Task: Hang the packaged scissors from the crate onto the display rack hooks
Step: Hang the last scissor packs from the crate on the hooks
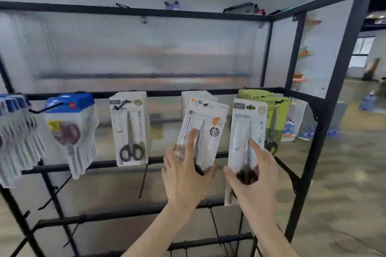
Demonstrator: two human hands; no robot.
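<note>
Clear scissors pack (pixel 201 131) under left fingers (pixel 193 137)

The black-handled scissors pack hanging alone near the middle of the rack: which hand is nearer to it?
Left. The left hand holds a tilted pack just right of the black-handled scissors pack; the right hand holds another pack farther right.

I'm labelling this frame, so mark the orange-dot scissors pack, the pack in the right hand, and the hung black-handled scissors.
Orange-dot scissors pack (pixel 205 123): head view, card centre.
White scissors pack in right hand (pixel 244 129): head view, card's upper half.
Black-handled hung scissors (pixel 130 151): head view, handle loops.
</note>
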